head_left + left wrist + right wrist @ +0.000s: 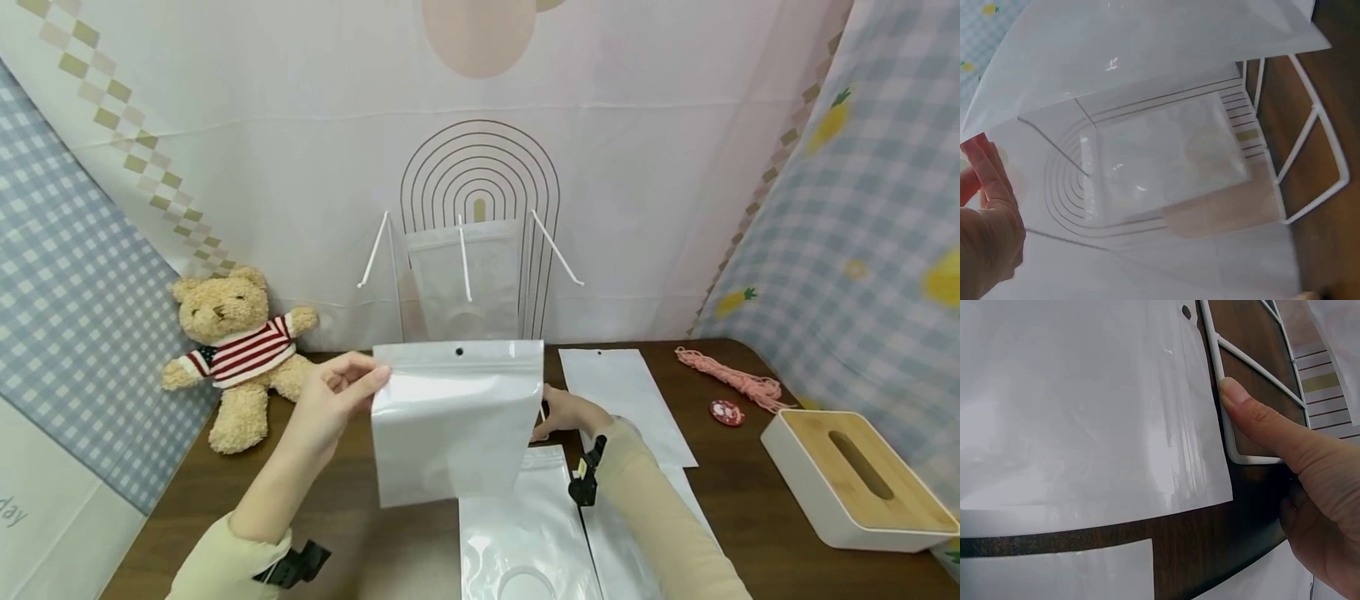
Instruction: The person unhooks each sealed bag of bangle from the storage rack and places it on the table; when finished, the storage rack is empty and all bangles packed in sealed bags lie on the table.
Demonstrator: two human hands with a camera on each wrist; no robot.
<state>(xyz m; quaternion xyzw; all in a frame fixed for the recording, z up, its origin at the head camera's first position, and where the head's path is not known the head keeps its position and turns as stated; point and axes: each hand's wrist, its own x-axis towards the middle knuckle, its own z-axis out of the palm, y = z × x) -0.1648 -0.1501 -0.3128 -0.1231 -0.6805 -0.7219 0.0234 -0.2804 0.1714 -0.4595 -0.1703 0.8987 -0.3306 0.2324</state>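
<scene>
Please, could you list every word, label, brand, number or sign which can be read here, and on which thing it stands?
"day": on the left cloth, at the picture's edge, so more letters may be cut off.
Red trinket: any marks are too small to read.
Held bag, hanging bag, tissue box: no readable text.

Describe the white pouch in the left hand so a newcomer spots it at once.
On the dark wooden table stands a white wire rack. Before it, the left hand pinches a glossy white zip pouch. Unlike the flat-lying pouches and the hanging pouch, it is held up.
</scene>
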